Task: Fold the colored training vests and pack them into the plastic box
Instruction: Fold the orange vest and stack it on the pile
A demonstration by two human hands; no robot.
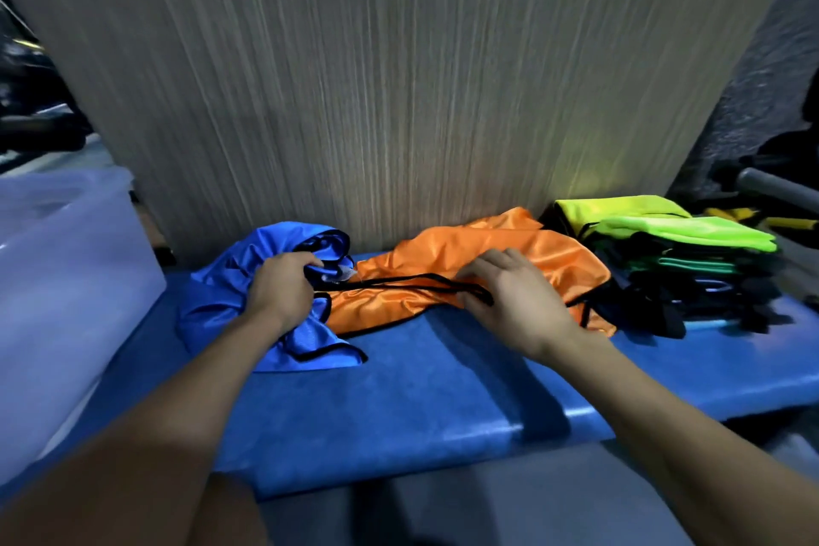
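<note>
We're early-to-mid in the fold step, and no packing is visible so far. Our left hand (283, 288) grips the bunched blue vest (248, 306), its fingers (310, 264) curled into a wad of the fabric near the collar. Our right hand (514, 301) lies on the orange vest (447, 279) with fingers mostly straight, tips at the black trim; we can't tell whether it pinches the trim or just presses it flat. Both vests sit crumpled on the blue desk (399, 390), touching each other at the middle, and neither is folded.

Done, as far as we can see: a stack of folded vests (682, 253), neon yellow and green on top with darker ones under, sits at the right end of the desk, just beside the orange one. It's outside the box, so it's folded but not packed.

The plastic box (66, 279) stands at the left, touching the desk edge, near the blue vest. It's translucent and blurred; we see no colour through its wall, so we judge it empty or close to it, but can't confirm.

Left, by our read: fold orange, fold blue, then move everything into the box.
</note>
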